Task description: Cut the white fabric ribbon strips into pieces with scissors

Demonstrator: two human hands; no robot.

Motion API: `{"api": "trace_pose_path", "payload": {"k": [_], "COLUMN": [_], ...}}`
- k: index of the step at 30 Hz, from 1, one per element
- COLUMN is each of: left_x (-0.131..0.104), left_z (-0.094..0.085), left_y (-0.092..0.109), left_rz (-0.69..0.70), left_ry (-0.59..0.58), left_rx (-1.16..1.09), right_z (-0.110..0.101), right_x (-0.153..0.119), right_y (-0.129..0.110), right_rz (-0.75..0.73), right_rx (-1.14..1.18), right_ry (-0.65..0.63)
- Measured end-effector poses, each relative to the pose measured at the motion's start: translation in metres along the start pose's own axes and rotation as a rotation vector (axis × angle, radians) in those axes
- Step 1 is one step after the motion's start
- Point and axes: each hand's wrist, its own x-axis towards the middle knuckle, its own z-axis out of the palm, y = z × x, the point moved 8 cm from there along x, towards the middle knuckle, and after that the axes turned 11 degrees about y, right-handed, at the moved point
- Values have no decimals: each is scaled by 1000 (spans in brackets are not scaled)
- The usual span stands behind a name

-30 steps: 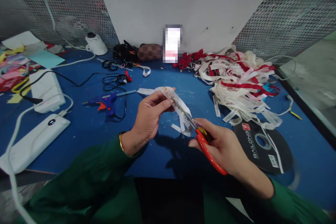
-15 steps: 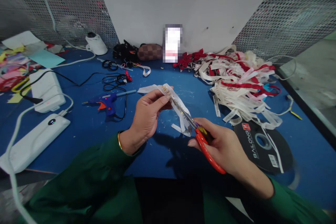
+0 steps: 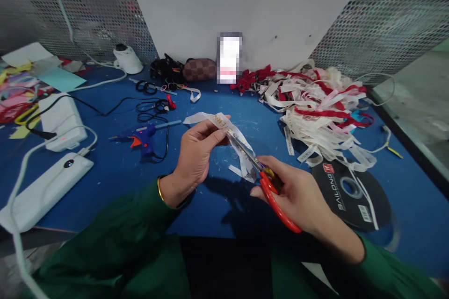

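Note:
My left hand (image 3: 198, 149) pinches a white ribbon (image 3: 235, 124) with gold lettering between thumb and fingers. One ribbon end sticks out to the left of the hand, and the rest hangs down to the right. In my right hand (image 3: 293, 187) is a pair of scissors (image 3: 272, 196) with red handles. Their blades lie along the ribbon, with the tips close to my left thumb; whether they are cutting into it I cannot tell. A small white ribbon scrap (image 3: 234, 170) lies just below the hanging part.
A blue glue gun (image 3: 145, 139) with a glue stick lies left of my hands, near a white power bank (image 3: 52, 189). To the right are a heap of white and red ribbons (image 3: 315, 103) and a black reel (image 3: 329, 196). A blurred phone (image 3: 229, 58) stands at the back.
The scissor blades have shifted slightly along the ribbon toward my left thumb. More of the gold lettering shows beside the thumb. Both hands have stayed almost in place.

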Motion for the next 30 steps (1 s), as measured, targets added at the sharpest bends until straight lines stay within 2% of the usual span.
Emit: {"api": "trace_pose_path", "payload": {"k": [7,16,30], "left_x": [-4,-1,0], "left_z": [6,5,4], "left_y": [-5,-3,-2], "left_rz": [-38,-39,-58], "left_ry": [-84,-83,-75], "left_rx": [21,30,23], "right_z": [2,4,4], "right_x": [1,-5,-3], "right_y": [2,8,6], "right_rz": [45,123,97], "right_rx": [41,126,145], "right_ry": [-37,-105,-85]}}
